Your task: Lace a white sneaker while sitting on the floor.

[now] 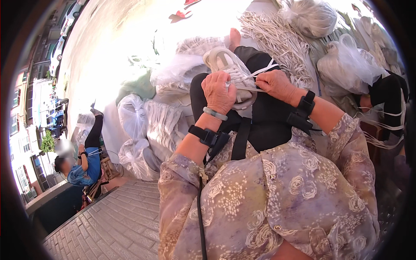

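A light grey and white sneaker [223,59] rests on my lap, its sole edge turned toward me. White shoelace [246,89] runs from it between my two hands. My left hand [219,92] is closed at the shoe's side with a stretch of lace in its fingers. To the right of the shoe, my right hand [277,88] pinches the lace, which is drawn straight between the hands. Another loose lace end [265,68] stands out above my right hand. My fingers cover part of the eyelets.
A heap of white laces [277,41] lies ahead on the right. Clear plastic bags [351,65] stand at right; more filled bags [134,117] sit at left. A person in blue [84,167] sits far left. Another person's dark-clad leg [387,104] shows at right, laces beside it.
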`<state>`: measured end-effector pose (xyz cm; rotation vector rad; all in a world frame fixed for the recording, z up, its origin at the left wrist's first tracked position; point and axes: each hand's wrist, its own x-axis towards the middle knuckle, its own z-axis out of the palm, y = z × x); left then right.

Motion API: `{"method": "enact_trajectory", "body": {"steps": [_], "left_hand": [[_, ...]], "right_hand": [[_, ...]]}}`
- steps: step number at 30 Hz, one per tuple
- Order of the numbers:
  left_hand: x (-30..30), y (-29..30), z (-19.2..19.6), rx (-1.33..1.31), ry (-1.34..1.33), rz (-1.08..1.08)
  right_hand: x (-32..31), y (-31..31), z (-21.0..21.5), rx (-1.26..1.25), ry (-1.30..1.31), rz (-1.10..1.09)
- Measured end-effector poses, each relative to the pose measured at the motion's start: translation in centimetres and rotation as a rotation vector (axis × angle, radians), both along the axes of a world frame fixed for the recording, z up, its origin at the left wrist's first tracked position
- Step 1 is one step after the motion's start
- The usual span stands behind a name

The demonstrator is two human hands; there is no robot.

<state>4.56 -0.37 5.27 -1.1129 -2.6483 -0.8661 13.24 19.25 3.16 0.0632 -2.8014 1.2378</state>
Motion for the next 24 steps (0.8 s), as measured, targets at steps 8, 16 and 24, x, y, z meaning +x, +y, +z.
{"method": "enact_trajectory", "body": {"steps": [8,16,24], "left_hand": [[0.7,1.0,-2.0,-0.097,0.134,-0.023],[0.4,1.7,-2.4,-0.160,0.038,0.054],[0.8,1.9,-2.5,-0.142,0.030,0.080]], "right_hand": [[-1.5,-3.2,0.1,0.050,-0.011,-0.069],[-2.0,-3.4,0.3,0.153,-0.050,-0.041],[-2.4,-3.9,0.5,0.114,-0.153,-0.108]]}}
